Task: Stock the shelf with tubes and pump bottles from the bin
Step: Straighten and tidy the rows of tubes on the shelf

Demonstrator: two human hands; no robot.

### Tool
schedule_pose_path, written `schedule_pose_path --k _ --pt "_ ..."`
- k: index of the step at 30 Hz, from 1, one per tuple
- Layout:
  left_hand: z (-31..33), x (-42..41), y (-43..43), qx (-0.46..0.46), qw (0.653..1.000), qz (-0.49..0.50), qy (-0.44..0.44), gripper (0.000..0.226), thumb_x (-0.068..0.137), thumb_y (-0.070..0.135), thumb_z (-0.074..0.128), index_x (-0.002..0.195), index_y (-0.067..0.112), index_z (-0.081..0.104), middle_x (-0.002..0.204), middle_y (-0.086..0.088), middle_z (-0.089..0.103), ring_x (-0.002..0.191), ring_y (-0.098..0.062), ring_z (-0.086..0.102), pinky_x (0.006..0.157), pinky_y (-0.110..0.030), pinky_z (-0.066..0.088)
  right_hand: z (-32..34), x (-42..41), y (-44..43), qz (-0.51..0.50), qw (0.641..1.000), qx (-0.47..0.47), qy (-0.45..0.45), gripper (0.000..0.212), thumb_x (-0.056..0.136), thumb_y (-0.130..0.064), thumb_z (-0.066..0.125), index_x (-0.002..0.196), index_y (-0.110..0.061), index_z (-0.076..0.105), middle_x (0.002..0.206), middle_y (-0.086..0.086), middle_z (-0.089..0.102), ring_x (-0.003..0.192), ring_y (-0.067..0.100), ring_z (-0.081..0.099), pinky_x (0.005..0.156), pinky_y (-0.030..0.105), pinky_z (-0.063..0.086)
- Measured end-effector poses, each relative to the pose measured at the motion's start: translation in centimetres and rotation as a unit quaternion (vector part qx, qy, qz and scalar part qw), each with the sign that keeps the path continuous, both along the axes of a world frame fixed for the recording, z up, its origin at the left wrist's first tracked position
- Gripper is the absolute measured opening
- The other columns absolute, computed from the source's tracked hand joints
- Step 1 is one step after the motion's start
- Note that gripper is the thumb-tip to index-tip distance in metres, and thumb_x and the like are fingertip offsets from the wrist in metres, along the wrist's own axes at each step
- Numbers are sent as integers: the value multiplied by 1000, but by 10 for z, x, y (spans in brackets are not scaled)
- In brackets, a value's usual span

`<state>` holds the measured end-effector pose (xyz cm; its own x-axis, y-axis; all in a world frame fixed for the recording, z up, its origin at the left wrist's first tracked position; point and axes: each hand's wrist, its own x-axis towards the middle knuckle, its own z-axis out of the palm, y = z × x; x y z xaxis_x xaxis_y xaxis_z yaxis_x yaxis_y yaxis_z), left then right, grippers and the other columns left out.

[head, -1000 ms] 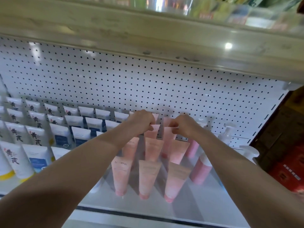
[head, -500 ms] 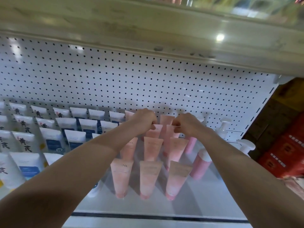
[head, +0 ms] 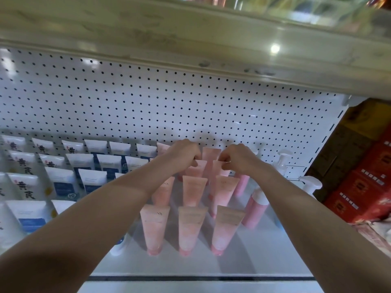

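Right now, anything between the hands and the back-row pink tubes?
Nothing visible. The left hand and right hand each pinch the tops of back-row pink tubes; the pump bottles stand apart, off to the right.

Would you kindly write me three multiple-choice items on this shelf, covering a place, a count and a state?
1. Where do the pump bottles stand, relative to the pink tubes?
A) left B) right C) in front
2. How many pink tubes make the front row?
A) three B) two C) six
3. The left hand and right hand are:
A) idle B) gripping a bottle C) each pinching a back tube's top

Answers: 1 B, the bottles stand at the tubes' right; 2 A, three stand side by side in front; 3 C, each hand nips a pink crimped end.
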<state>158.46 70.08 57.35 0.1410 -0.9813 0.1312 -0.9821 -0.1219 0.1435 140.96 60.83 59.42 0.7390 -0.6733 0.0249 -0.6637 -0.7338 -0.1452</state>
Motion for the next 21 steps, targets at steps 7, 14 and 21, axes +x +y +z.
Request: schedule_pose_path --k 7,14,21 --pt "-3 5 1 4 1000 -5 -5 27 77 11 66 66 28 48 58 6 54 66 -20 48 64 -26 41 5 0 7 9 1000 0 -23 24 85 -11 67 108 -17 73 102 2 70 98 20 64 89 32 50" --pt "12 9 14 -8 999 -35 13 9 82 10 66 91 8 67 81 5 64 79 -19 55 75 -27 47 12 9 16 14 997 13 -78 26 88 -11 66 112 -19 71 105 0 71 101 18 63 92 27 47" --pt "26 38 36 -61 997 -8 43 21 86 8 65 96 22 75 100 6 72 95 -14 65 85 -26 49 17 26 29 46 995 12 -90 24 89 -12 65 111 -18 71 106 0 71 102 19 62 94 30 46"
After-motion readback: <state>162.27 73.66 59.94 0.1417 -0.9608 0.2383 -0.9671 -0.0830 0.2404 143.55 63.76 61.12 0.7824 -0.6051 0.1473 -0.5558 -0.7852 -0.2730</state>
